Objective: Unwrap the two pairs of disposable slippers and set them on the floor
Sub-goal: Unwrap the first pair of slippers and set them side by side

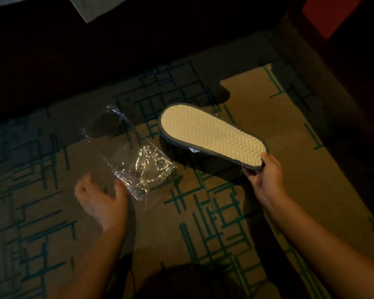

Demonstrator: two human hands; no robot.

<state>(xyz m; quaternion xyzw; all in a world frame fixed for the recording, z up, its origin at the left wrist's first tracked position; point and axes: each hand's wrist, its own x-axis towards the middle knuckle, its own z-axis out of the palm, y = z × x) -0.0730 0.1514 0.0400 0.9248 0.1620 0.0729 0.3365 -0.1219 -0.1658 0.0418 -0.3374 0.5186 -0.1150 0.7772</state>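
Note:
A pair of dark slippers (212, 134) is stacked together, the cream ribbed sole of the upper one facing up, above the patterned carpet. My right hand (266, 175) pinches the pair at its near heel end. A crumpled clear plastic wrapper (136, 162) hangs or lies left of the slippers, apart from them. My left hand (102, 197) is spread beside the wrapper's near corner, fingers apart; whether it touches the plastic I cannot tell. No second pair is in view.
Tan carpet (257, 100) with teal line pattern covers the floor. Dark furniture (95, 50) runs along the top, and a dark red piece (354, 50) stands at the right. A pale cloth corner (91, 7) hangs at top left.

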